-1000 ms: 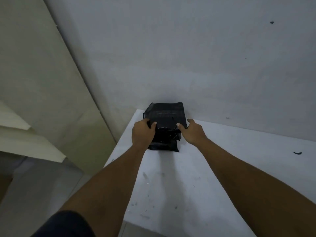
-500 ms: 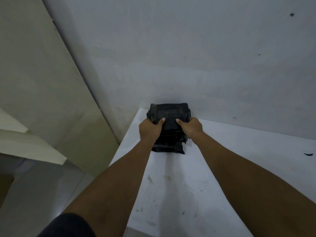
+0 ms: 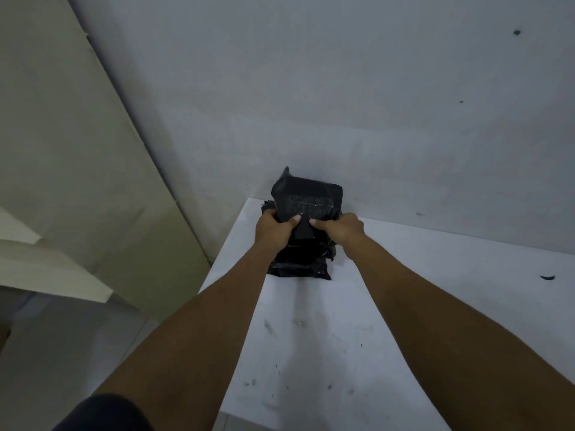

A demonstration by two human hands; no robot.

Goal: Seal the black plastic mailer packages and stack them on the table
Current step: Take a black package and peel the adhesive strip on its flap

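Gripping mailer (image 3: 308,200) over stack (image 3: 300,265), left hand (image 3: 273,233) and right hand (image 3: 340,231), fingers (image 3: 268,214) curled round it. Lower flat, square edges to stack, press, release both sides together.

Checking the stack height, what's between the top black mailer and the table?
Other black mailers, stacked under the top mailer on the white table; head view shows it.

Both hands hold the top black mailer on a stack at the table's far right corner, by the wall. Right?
Not quite: the head view shows the stack at the table's far left corner, by the wall. The left hand and right hand do hold the top black mailer.
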